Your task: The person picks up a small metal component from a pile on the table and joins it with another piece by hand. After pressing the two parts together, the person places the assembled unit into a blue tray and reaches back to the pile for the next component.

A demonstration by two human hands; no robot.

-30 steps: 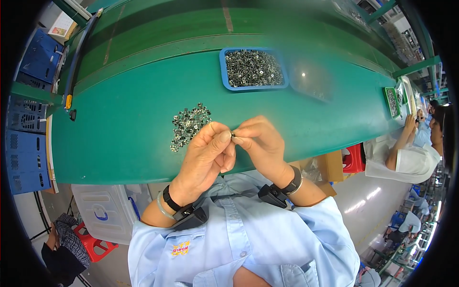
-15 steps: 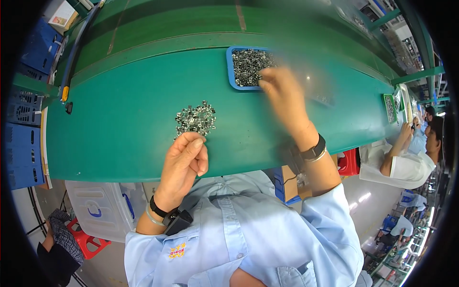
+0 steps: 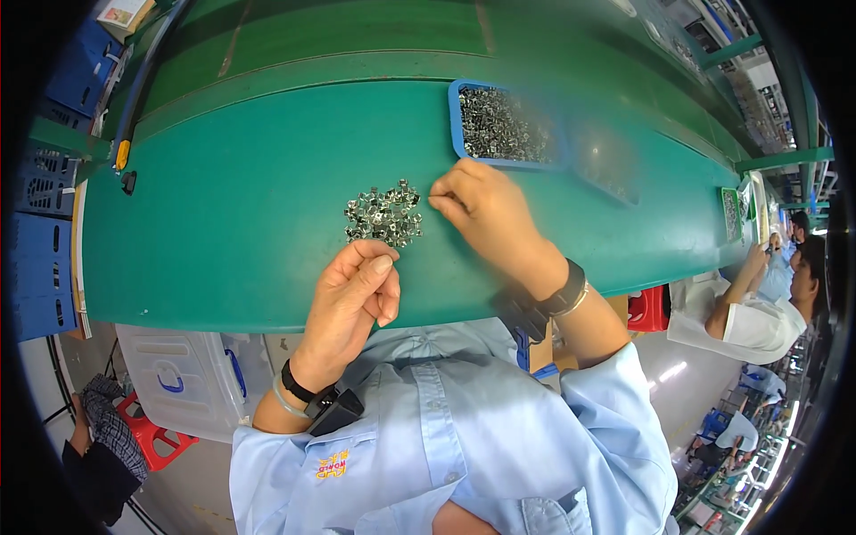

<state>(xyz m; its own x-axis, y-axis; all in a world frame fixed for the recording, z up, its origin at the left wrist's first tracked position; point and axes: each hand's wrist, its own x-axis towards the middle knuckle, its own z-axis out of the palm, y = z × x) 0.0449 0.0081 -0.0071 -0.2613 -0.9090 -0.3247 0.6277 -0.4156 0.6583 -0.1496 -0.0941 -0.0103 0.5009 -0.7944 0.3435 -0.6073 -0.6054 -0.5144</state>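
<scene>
A loose heap of small shiny metal pieces (image 3: 383, 216) lies on the green tabletop (image 3: 241, 205). At its near edge is my left hand (image 3: 355, 290), with thumb and index finger pinched together and the other fingers curled. Whatever is between those fingertips is too small to name. My right hand (image 3: 489, 209) hovers just right of the heap, its thumb and fingers also closed in a pinch; their tips hide anything held. Beyond it stands a blue tray (image 3: 457, 134) filled with similar small metal pieces (image 3: 499, 123), its right side blurred.
Past the tray's right side is a blurred clear flat thing (image 3: 606, 169). A green tray (image 3: 731, 214) sits at the far right, near a seated person (image 3: 758, 312). A yellow-tipped tool (image 3: 123, 154) lies at the left. Below the table's edge are a clear lidded bin (image 3: 174, 379) and red stools (image 3: 649, 309).
My right hand has come from the blue tray's right part toward me and left, close to the heap. My left hand stays pinched at the heap's near edge. The view has shifted slightly.
</scene>
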